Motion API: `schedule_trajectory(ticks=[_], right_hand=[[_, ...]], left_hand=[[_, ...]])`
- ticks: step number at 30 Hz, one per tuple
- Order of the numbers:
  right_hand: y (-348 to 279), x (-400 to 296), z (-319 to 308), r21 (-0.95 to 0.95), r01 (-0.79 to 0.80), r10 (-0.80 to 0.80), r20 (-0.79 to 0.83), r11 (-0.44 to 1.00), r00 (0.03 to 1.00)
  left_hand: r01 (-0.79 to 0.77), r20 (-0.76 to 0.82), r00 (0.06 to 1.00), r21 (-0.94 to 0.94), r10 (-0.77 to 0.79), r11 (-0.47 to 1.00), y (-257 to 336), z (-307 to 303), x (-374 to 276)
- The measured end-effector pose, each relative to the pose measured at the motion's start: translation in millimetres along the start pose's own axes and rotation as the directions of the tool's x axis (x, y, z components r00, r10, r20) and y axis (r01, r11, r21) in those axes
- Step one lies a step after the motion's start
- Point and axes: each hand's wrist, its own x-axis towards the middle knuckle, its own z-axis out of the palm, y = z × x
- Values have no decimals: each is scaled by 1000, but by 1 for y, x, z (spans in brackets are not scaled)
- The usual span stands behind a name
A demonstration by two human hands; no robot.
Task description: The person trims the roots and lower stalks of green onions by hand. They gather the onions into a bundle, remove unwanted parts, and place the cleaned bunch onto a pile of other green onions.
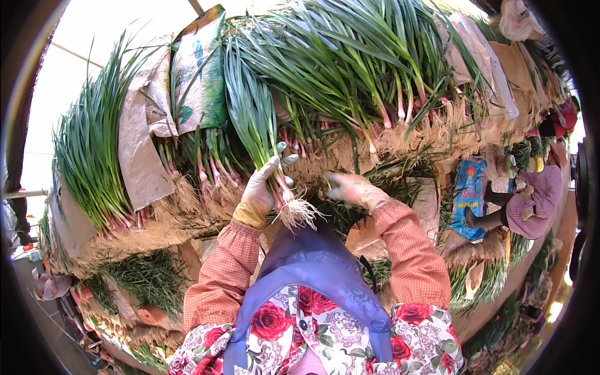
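My left hand [267,187], in a pale coated glove, is closed around the lower stems of a bunch of green garlic plants [253,112]. Their long leaves point away from me, and their pinkish bulbs and pale stringy roots [297,211] hang over my apron. To the right of the roots is my right hand [347,187], also gloved and blurred; its fingers look bent, and whether they pinch anything cannot be told. Beyond both hands lies a long heap of similar plants [328,79], roots towards me. At the left stands another thick bundle [101,154].
Woven sacks [199,79] and a beige sheet [140,145] lie over parts of the heap. Loose green leaves [145,281] cover the ground at lower left. A blue printed sack [468,197] lies at right, beside a seated person [534,201] in pink. More root bundles [473,262] lie below it.
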Motion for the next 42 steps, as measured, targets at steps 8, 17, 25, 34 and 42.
schedule_trajectory(ticks=[8,17,25,34,42], right_hand=[[-29,98,55,864,438,-485,-281,248,828],[16,-59,-26,83,-2,1,9,997,1000],[72,13,-22,648,250,238,-569,720,787],[-19,-50,1,387,403,-281,-335,829,899],[-44,19,-29,727,521,-19,-575,448,818]], left_hand=[[-23,167,985,-86,37,996,-8,37,12],[-226,95,969,-22,227,974,28,81,-25],[-206,259,956,254,139,945,25,113,-24],[-93,-135,979,362,151,927,-28,84,45],[-213,40,975,469,220,857,-53,60,35]])
